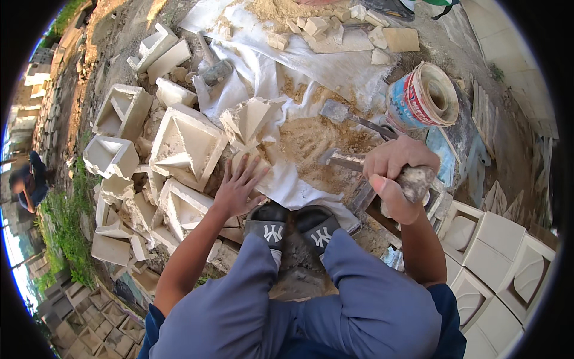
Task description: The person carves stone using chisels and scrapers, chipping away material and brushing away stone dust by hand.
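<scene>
My left hand point(239, 186) is open with its fingers spread, at the edge of a white cloth sheet point(287, 179) by a broken cream casting point(248, 119). My right hand point(399, 173) is closed around a rough, cement-crusted grey object point(416, 183), its thumb along the near side. A flat metal bar point(345, 160) reaches toward its knuckles; whether the two are one tool, I cannot tell. Just beyond lies a trowel point(335, 111) with a dark handle. Under these tools is a patch of sandy powder point(311, 139). Below sit my two dark slippers.
Broken hollow cream blocks point(188, 146) are heaped at left. A hammer-like tool point(216, 72) lies beyond them. A paint bucket point(415, 99) stands at right; whole pale blocks point(496, 254) line the lower right. Stone chips point(317, 26) lie at the far side. Another person point(33, 179) is at far left.
</scene>
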Action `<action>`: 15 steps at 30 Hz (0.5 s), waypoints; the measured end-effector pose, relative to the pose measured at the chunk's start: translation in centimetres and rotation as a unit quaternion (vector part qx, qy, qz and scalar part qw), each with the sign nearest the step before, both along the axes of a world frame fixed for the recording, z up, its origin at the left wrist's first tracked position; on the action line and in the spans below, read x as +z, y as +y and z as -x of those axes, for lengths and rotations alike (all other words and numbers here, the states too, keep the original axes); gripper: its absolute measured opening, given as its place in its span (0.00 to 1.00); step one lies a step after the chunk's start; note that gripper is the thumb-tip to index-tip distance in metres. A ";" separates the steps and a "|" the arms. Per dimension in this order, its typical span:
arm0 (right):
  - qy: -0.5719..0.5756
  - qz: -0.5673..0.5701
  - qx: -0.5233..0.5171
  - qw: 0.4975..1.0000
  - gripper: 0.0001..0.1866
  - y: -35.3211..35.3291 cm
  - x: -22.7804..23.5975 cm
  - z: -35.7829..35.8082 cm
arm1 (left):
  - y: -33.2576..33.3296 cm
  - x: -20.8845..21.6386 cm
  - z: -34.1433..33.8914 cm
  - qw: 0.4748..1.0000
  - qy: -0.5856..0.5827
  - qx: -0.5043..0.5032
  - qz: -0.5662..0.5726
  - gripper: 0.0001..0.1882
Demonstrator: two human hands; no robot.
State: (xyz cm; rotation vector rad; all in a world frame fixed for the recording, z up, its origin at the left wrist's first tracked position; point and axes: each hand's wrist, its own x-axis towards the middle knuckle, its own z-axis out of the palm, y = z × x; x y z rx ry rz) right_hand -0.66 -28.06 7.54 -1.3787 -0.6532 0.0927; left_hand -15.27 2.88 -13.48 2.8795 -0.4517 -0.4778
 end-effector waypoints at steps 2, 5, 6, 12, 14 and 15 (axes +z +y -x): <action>-0.013 -0.059 0.059 0.996 0.12 -0.7 1.9 0.4 | 0.2 0.1 0.4 1.000 -0.016 0.006 -0.005 0.42; -0.060 -0.032 0.081 0.994 0.11 -1.7 -0.8 -0.3 | -0.4 0.1 -0.3 1.000 -0.024 -0.005 -0.002 0.42; -0.030 0.028 0.068 0.997 0.11 -1.9 -2.8 -0.4 | -0.5 0.1 -0.3 1.000 -0.025 -0.007 0.000 0.42; -0.031 -0.045 0.057 0.997 0.11 -0.4 0.1 0.6 | 0.2 0.0 0.6 1.000 -0.016 0.005 0.000 0.42; -0.020 -0.009 0.026 0.999 0.12 -0.5 -1.6 0.5 | 0.1 -0.1 0.1 1.000 -0.023 0.000 0.003 0.42; -0.021 -0.008 0.025 0.999 0.12 -0.5 -2.2 0.3 | 0.0 -0.1 0.0 1.000 -0.025 -0.001 0.004 0.42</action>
